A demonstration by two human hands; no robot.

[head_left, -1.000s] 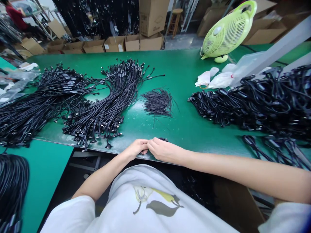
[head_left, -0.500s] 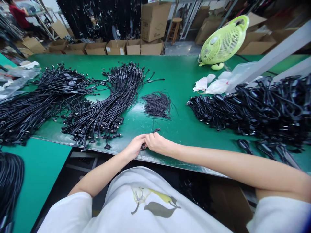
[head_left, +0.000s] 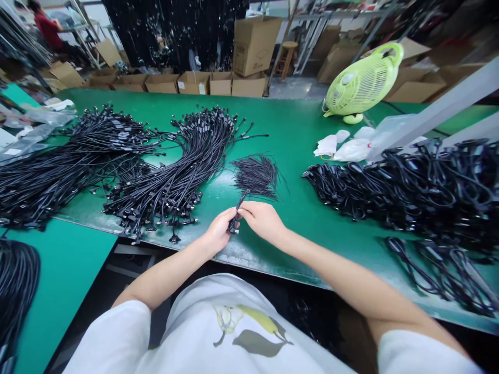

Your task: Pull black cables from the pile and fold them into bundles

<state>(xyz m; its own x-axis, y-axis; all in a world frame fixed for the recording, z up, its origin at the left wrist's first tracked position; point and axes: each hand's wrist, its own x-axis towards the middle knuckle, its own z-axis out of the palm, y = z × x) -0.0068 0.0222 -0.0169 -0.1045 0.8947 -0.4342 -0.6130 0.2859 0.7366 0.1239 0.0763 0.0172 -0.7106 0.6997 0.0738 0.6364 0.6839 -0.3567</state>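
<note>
A folded black cable (head_left: 234, 224) stands up between my hands at the table's near edge, a metal plug showing at its lower end. My left hand (head_left: 219, 231) is closed around it from the left. From the right, my right hand (head_left: 264, 221) pinches at the cable's side, thumb and fingers together; whatever is between the fingertips is too small to make out. Just beyond both hands lies a pile of short thin black ties (head_left: 255, 175). Left of that pile, a large bundle of loose straight black cables (head_left: 191, 161) spreads over the green table (head_left: 288, 119).
More straight cables (head_left: 78, 156) lie farther left. A heap of coiled cables (head_left: 409, 192) covers the right side, with several single coils (head_left: 440, 267) nearer me. Behind stand a green fan (head_left: 362, 80), white plastic bags (head_left: 351, 148) and a slanting pale post (head_left: 436, 109).
My hands have drawn slightly apart, uncovering the folded cable, which now points upward. My right hand has turned and its forearm has swung lower. The whole view has shifted slightly.
</note>
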